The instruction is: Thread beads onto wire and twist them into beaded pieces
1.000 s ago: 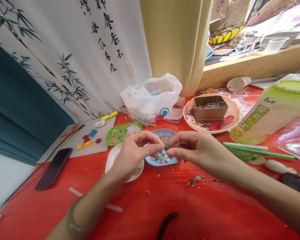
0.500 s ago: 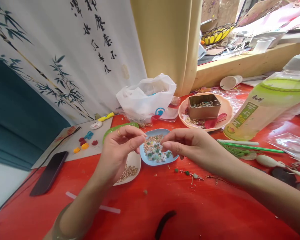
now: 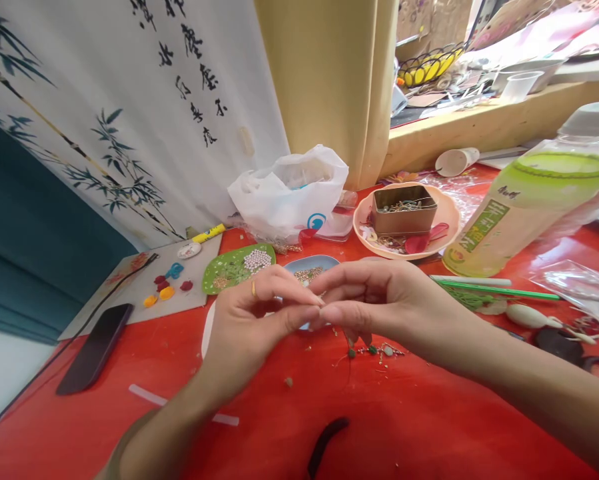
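Observation:
My left hand [image 3: 259, 313] and my right hand [image 3: 374, 300] meet fingertip to fingertip above the table, each closed in a pinch. Whatever sits between the fingertips is too small to make out. A faint thin line hangs beneath my right fingers. Behind the hands, partly covered, lies a blue dish [image 3: 324, 261] of gold and coloured beads. A white dish [image 3: 207, 328] is mostly hidden by my left hand. Beyond that hand, a green dish [image 3: 213, 275] holds pale, green and gold beads. Just below my right hand rests a beaded strand [image 3: 373, 350] with green stones.
A phone [image 3: 95, 347] lies left on the red table [image 3: 259, 447]. Behind stand a white plastic bag [image 3: 279, 200] and a peach bowl [image 3: 362, 230] holding a metal tin [image 3: 404, 221]. A drink bottle [image 3: 524, 200] stands right, near a green stick [image 3: 499, 291].
My hands have come together from being apart, and their fingertips now meet. They cover more of the blue and white dishes, while more of the green dish shows. The view has shifted slightly.

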The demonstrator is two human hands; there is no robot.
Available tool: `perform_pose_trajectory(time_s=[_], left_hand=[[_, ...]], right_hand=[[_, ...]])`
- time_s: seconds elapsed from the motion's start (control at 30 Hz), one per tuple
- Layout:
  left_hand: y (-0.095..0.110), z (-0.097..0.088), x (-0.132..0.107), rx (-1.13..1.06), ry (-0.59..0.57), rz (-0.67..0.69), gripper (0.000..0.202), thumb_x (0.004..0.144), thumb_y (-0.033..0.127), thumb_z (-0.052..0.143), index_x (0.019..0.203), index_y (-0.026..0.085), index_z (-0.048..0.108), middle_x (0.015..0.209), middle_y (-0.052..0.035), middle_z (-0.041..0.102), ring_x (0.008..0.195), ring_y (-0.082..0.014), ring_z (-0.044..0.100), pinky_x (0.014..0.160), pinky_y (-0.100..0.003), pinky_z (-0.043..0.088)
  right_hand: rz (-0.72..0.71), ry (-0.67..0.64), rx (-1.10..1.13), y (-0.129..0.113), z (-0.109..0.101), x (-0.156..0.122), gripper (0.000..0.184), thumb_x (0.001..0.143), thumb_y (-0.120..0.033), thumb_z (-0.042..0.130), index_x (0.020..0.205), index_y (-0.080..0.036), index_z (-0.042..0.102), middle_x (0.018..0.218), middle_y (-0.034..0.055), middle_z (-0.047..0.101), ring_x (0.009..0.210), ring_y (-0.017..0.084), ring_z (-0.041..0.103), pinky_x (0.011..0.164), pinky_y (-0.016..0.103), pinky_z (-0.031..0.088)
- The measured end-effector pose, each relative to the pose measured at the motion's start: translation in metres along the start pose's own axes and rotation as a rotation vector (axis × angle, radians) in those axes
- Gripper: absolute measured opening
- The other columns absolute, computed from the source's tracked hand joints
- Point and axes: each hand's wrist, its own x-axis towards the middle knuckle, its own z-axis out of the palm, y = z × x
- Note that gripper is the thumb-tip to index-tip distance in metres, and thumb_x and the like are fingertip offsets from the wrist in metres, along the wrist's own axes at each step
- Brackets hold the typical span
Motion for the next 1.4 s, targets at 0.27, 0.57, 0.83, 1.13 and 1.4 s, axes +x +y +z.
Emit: perform_pose_trajectory(time_s=[0.27,0.57,0.83,1.13,1.4], left_hand=[[0.008,0.001,-0.005,0.118,0.071,0.189,0.015,0.071,0.014,0.067,0.076,0.028,0.07,0.066,0.0013,0.059,0.063,-0.012,0.052,0.054,-0.023,0.042],[0.021,0.001,-0.015,0.148,0.049,0.277,0.014,0.073,0.016,0.066,0.081,0.027,0.069,0.067,0.0011,0.058,0.066,-0.0139,0.052,0.061,-0.028,0.043],[0.026,0.003,-0.021,0.148,0.037,0.28,0.013,0.075,0.016,0.064,0.083,0.026,0.068,0.067,0.0001,0.057,0.064,-0.0141,0.049,0.06,-0.029,0.043],[0.023,0.002,-0.016,0.207,0.058,0.269,0.012,0.074,0.015,0.064,0.079,0.026,0.066,0.066,0.0008,0.059,0.067,-0.0156,0.051,0.064,-0.03,0.042],[0.018,0.001,-0.012,0.213,0.048,0.226,0.01,0.076,0.013,0.062,0.076,0.023,0.064,0.068,0.001,0.059,0.068,-0.014,0.053,0.062,-0.027,0.043]], right_hand=[[-0.08,0.056,-0.232,-0.009,0.001,-0.01,0.007,0.076,-0.024,0.059,0.072,-0.02,0.064,0.058,-0.0031,0.062,0.05,0.008,0.056,0.043,0.017,0.043],[-0.335,0.18,-0.379,-0.027,0.007,-0.026,0.01,0.073,-0.014,0.063,0.066,-0.022,0.064,0.06,-0.0057,0.063,0.051,0.006,0.056,0.042,0.014,0.044],[-0.315,0.186,-0.499,-0.045,0.014,-0.039,0.019,0.073,-0.006,0.056,0.071,-0.022,0.066,0.063,-0.0047,0.066,0.053,0.009,0.056,0.052,0.018,0.049],[-0.464,0.207,-0.598,-0.021,0.009,-0.025,0.011,0.074,-0.01,0.06,0.069,-0.019,0.063,0.058,-0.0082,0.062,0.049,0.002,0.053,0.046,0.01,0.041],[-0.409,0.166,-0.635,-0.012,0.007,-0.02,0.01,0.077,-0.012,0.056,0.073,-0.018,0.063,0.06,-0.0065,0.062,0.051,0.003,0.053,0.048,0.012,0.041]])
